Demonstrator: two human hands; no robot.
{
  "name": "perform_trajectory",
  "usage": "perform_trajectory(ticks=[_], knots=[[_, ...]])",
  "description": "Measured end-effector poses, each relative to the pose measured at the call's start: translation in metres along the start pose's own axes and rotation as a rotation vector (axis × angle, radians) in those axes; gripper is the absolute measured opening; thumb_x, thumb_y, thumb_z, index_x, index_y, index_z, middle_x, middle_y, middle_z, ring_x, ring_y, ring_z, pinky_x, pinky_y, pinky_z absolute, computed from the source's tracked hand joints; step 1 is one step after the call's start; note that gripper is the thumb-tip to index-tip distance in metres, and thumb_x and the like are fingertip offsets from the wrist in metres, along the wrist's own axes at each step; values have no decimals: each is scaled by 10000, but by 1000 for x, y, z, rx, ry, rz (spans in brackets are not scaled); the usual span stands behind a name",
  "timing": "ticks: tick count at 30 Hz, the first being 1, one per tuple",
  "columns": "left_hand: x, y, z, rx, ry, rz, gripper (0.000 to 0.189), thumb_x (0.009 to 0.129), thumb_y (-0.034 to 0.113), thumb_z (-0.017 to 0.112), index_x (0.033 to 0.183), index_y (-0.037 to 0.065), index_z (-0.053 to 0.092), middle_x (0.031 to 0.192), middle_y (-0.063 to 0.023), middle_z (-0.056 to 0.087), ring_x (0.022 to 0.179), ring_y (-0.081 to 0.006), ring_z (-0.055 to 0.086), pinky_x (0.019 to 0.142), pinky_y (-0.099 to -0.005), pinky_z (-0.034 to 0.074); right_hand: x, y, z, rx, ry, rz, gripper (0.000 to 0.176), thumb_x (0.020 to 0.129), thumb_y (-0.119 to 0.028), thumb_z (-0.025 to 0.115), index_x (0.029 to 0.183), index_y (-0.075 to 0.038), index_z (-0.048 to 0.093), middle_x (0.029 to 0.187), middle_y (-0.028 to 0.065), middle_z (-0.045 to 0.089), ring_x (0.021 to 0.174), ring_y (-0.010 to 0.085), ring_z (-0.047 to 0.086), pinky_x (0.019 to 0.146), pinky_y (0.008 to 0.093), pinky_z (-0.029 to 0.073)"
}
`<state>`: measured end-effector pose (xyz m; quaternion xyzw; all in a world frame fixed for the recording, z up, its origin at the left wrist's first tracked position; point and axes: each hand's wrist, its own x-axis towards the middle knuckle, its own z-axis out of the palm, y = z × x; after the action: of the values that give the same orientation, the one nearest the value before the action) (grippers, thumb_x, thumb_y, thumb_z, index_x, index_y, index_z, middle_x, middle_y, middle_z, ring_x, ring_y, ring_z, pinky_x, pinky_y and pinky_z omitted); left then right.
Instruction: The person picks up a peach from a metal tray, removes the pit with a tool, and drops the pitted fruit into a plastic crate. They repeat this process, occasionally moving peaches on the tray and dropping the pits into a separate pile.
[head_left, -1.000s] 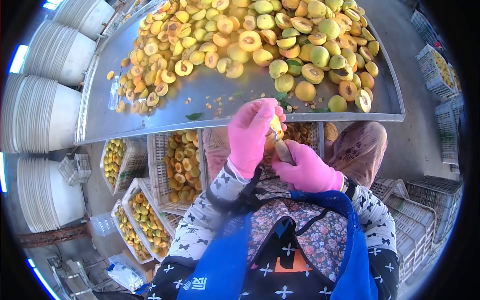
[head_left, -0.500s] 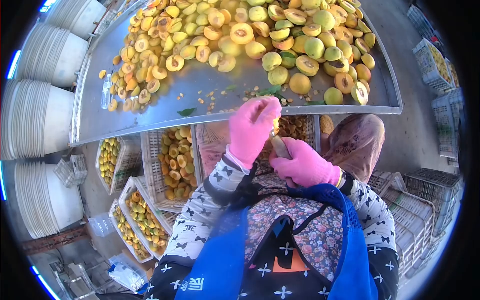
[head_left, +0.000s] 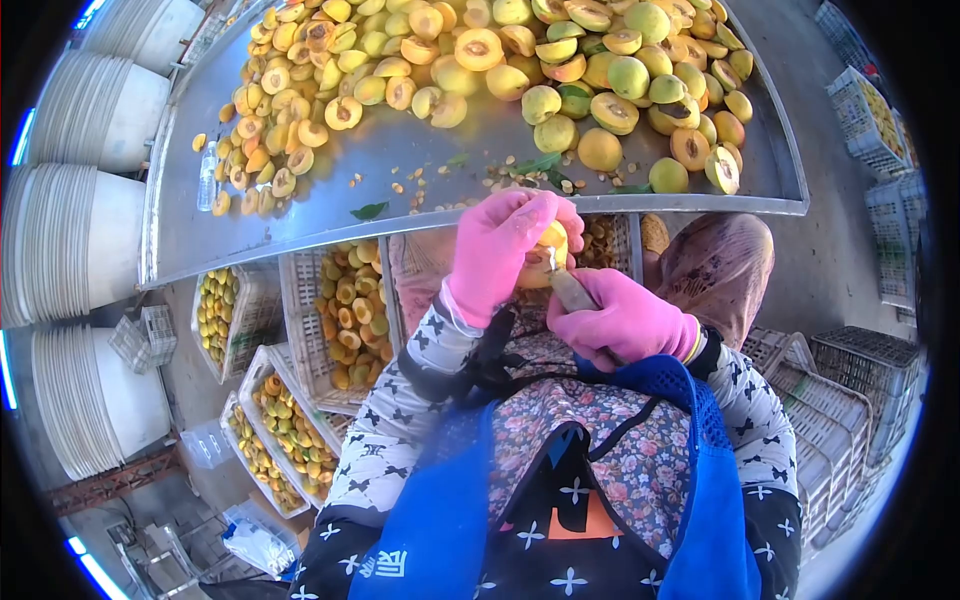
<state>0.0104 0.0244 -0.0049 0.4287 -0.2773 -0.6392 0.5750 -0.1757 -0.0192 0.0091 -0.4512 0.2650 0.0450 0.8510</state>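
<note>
My left hand (head_left: 508, 245), in a pink glove, grips a cut yellow fruit half (head_left: 545, 256) over the near edge of the metal table (head_left: 420, 222). My right hand (head_left: 622, 322), gloved in pink too, is closed round the handle of a small tool (head_left: 572, 292). The tool's tip meets the cut face of the fruit, where the pit area is partly hidden. Beyond my hands a large heap of halved and whole yellow fruit (head_left: 478, 49) covers the far part of the table. Small pits (head_left: 415, 182) and green leaves (head_left: 370, 211) are scattered nearer its edge.
A crate of fruit halves (head_left: 305, 330) stands below the table, left of my knees, with more fruit crates (head_left: 262, 372) further left. Stacked white tubs (head_left: 110, 235) line the far left. Empty crates (head_left: 815, 425) are stacked at the right. A clear bottle (head_left: 208, 178) lies on the table.
The fruit in my left hand now shows its cut face, turned towards the tool. My right hand has shifted slightly right, and the table view has moved a little upward.
</note>
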Motion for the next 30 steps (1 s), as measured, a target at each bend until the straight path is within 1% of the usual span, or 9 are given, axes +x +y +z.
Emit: perform_trajectory(ticks=[3, 7, 13, 16, 22, 23, 26, 27, 30], knots=[[2, -1, 2, 60, 8, 11, 235, 981, 202, 619, 967, -26, 674, 884, -76, 668, 768, -118, 634, 668, -246, 518, -1, 2, -6, 38, -50, 4, 174, 894, -168, 621, 958, -15, 566, 623, 7, 536, 473, 98, 506, 431, 247, 387], [6, -27, 10, 420, 303, 460, 188, 979, 169, 627, 1005, -13, 665, 887, -49, 662, 763, -92, 611, 672, -229, 496, 3, 0, 9, 102, 112, -52, 164, 842, -131, 632, 885, 3, 548, 600, 15, 533, 445, 106, 491, 426, 250, 366], [5, -14, 12, 40, 248, 126, 197, 983, 177, 622, 1042, -10, 640, 907, -61, 671, 757, -97, 619, 636, -236, 501, 4, -2, 7, -37, 106, -16, 162, 896, -138, 606, 946, 9, 558, 600, 18, 536, 452, 100, 489, 418, 250, 365], [7, -17, 10, 205, 270, 234, 231, 999, 209, 595, 1020, -14, 649, 895, -89, 678, 745, -134, 641, 636, -260, 520, 2, -1, 6, 44, 2, -40, 146, 894, -130, 608, 918, 6, 562, 582, 14, 528, 448, 94, 489, 413, 243, 352], [7, 1, 1, -149, 38, -62, 341, 1011, 299, 566, 959, -22, 670, 848, -123, 682, 763, -193, 674, 664, -305, 542, -8, -5, -13, 70, -243, -1, 132, 882, -118, 631, 887, 4, 581, 585, 12, 547, 454, 70, 496, 435, 218, 358], [6, -2, -10, -6, 13, -33, 272, 983, 268, 596, 1003, 11, 681, 881, -134, 700, 738, -252, 702, 658, -345, 582, -7, -1, -19, -6, -225, -17, 161, 898, -167, 627, 910, -8, 604, 615, 62, 588, 484, 128, 552, 479, 261, 425], [-15, 0, -31, 1249, -48, 387, 286, 943, 291, 649, 947, 10, 699, 891, -126, 711, 800, -225, 697, 728, -336, 555, -5, 8, -25, -860, -25, 35, 211, 897, -242, 636, 958, -40, 618, 715, 136, 643, 625, 257, 648, 595, 368, 502], [-25, -1, -40, 1198, 53, 415, 264, 927, 279, 664, 964, 21, 705, 909, -125, 715, 812, -231, 699, 741, -336, 556, -4, 45, -45, -1225, 98, -169, 276, 869, -306, 652, 1016, -74, 627, 856, 184, 662, 832, 366, 658, 740, 455, 509], [-67, 15, -107, 1456, 276, 632, 230, 900, 230, 697, 1032, 42, 720, 914, -118, 719, 846, -225, 703, 768, -325, 559, -8, 26, -52, -1197, 151, -104, 329, 834, -327, 671, 1037, -72, 624, 888, 200, 660, 894, 401, 636, 777, 465, 498]])
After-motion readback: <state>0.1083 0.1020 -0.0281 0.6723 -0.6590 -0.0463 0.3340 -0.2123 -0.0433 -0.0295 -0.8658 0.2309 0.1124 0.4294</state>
